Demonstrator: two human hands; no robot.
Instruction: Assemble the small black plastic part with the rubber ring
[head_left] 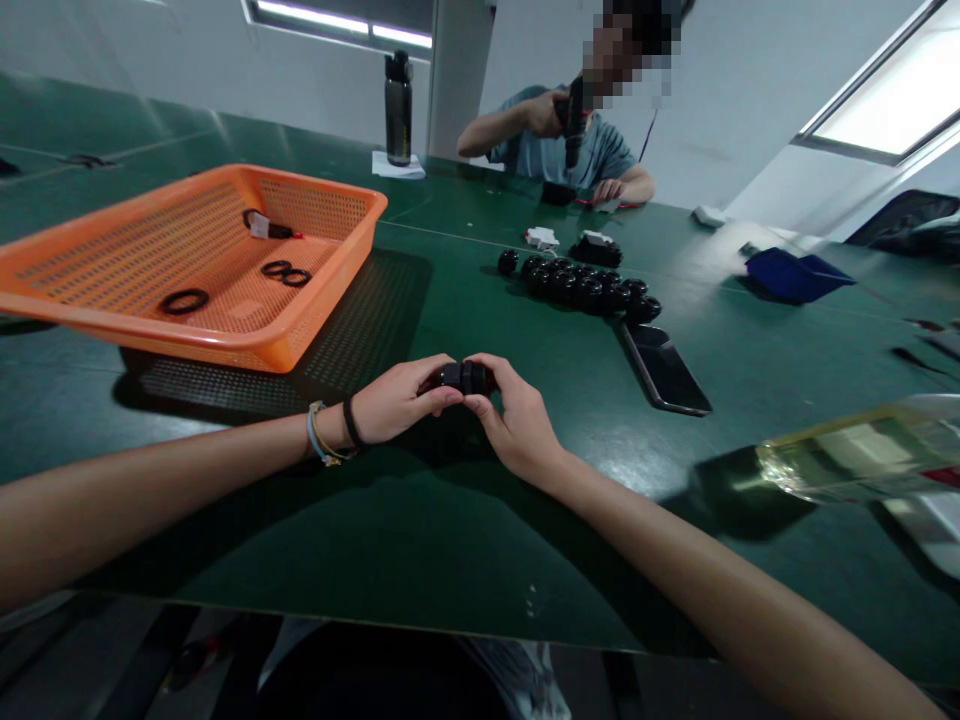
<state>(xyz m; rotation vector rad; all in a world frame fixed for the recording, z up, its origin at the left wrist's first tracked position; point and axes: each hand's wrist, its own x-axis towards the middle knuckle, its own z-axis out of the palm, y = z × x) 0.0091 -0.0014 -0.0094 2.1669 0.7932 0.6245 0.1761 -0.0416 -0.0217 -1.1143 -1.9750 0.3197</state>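
Observation:
My left hand and my right hand meet in front of me, just above the green table. Between their fingertips they grip a black cable gland, one hand at each end. Its ribbed middle shows, while the ends are covered by the fingers. Thumbs and fingers of both hands are closed on it. Beyond it, a cluster of similar round black parts lies in rows on the table. An orange basket to the left contains black rings and a small labelled black item.
A phone lies right of the black parts. Farther right are a clear bottle on its side and a blue tray. A dark water bottle stands at the back. Across the table, a person holds a power driver.

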